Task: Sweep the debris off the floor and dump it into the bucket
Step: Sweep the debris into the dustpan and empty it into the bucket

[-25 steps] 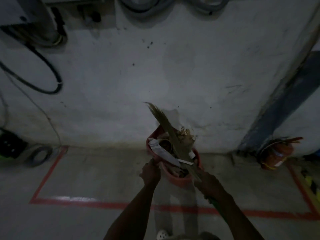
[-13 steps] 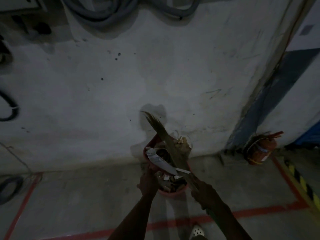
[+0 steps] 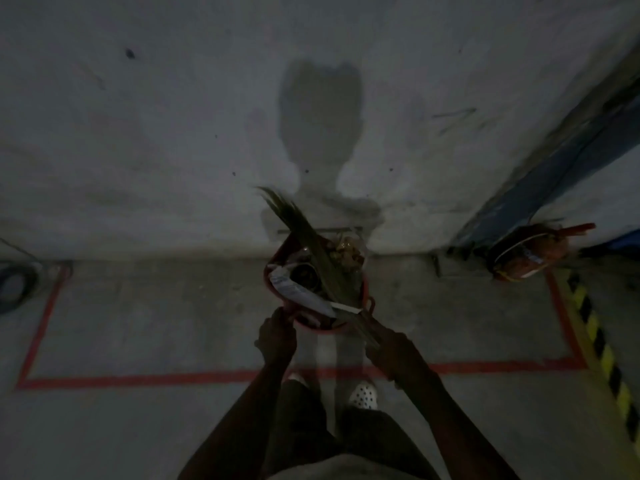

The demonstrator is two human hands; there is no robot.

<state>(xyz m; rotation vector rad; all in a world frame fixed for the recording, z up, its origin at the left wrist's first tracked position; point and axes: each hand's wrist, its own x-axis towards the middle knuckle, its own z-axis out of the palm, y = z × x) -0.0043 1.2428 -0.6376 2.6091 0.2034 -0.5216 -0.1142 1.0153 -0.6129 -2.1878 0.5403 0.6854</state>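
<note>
Left hand (image 3: 277, 341): fingers clamped on the bucket (image 3: 322, 329) at its near rim.
Right hand (image 3: 391, 351): fingers clamped on the broom (image 3: 306, 237), which lies across the bucket.
Debris (image 3: 346, 252): fills the bucket.

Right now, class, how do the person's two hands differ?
The left hand grips the bucket at its near rim; the right hand grips the broom by its stalk. The left hand sits at the bucket's near-left, the right hand at its near-right. Both curl round something.

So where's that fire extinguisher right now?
The extinguisher is at the far right of the head view, on the floor against the wall, between the blue column and the red tape.
</note>
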